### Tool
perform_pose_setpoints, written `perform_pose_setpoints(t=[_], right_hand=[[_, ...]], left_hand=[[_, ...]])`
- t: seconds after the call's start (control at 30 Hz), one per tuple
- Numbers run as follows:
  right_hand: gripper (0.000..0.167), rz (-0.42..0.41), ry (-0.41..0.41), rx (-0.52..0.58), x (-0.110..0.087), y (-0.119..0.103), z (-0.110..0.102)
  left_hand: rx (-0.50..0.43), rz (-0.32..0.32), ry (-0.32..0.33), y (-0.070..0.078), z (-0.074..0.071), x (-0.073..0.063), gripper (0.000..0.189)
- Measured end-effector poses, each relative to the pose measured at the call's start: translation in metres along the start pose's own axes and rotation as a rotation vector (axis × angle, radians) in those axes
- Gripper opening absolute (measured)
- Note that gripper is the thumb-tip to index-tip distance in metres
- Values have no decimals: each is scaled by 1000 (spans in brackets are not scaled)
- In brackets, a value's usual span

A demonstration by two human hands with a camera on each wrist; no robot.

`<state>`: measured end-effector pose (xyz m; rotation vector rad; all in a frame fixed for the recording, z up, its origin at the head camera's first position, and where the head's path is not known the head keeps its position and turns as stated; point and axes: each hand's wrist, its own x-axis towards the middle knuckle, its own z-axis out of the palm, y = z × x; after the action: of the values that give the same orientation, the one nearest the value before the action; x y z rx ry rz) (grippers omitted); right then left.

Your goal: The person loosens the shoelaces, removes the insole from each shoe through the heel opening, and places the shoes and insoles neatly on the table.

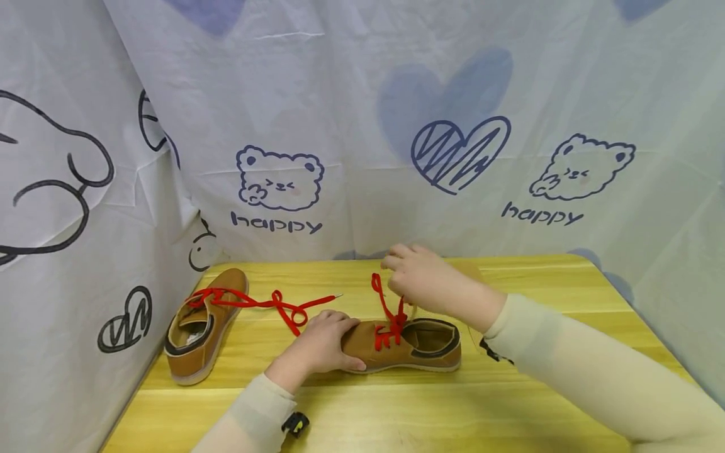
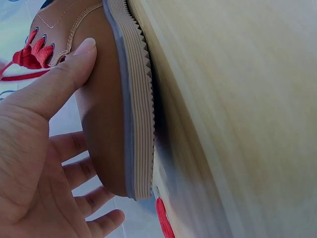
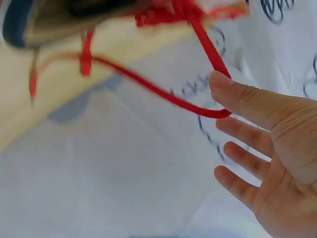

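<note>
A brown shoe (image 1: 368, 360) stands on the table with its toe to the left. My left hand (image 1: 320, 343) holds the toe, the thumb on the near side and the fingers round the far side. In the left wrist view the hand (image 2: 29, 163) shows its thumb against the brown upper (image 2: 101, 124). Above the shoe, my right hand (image 1: 421, 280) pinches its red shoelace (image 3: 153, 89) between thumb and index finger, while the other fingers hang loose. The lace is gathered in a red knot (image 1: 398, 322) over the eyelets. One loop (image 1: 376, 283) rises to the left of the right hand.
A second brown shoe (image 1: 218, 333) stands at the table's left side, toe pointing away. Its red lace (image 1: 257, 304) trails right across the yellow wooden table (image 1: 430, 415), near the left hand. A white printed curtain (image 1: 362, 207) hangs behind the table and along its sides.
</note>
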<state>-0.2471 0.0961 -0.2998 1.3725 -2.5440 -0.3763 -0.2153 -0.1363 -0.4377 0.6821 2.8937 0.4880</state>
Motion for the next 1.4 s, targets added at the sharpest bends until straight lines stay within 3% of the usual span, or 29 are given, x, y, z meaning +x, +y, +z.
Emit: perform_pose_setpoints(t=[0.33,0.5,0.57,0.7,1.03,1.23,1.4], right_hand=[[16,117,101,137,20,58,-30],[7,223,161,186,31,75,-23],[24,271,162,216,33,75,-14],[39,288,129,240,30,66,10],[8,148,-63,207,7,26,37],[19,71,-88,303,-8,5,43],[17,28,-102,320,-14,-11,50]], left_hand=[[11,7,3,-2,2,1,88],[5,-2,-1,-2,3,1,88],[1,-4,-5,-1,3,1,89],[-9,-4,-14,0,2,0,89],[-15,-7,-6,0,-2,1,89],[-11,-3,-5,0,-2,2,89],[-22,-10,-13,0,0,1,90]])
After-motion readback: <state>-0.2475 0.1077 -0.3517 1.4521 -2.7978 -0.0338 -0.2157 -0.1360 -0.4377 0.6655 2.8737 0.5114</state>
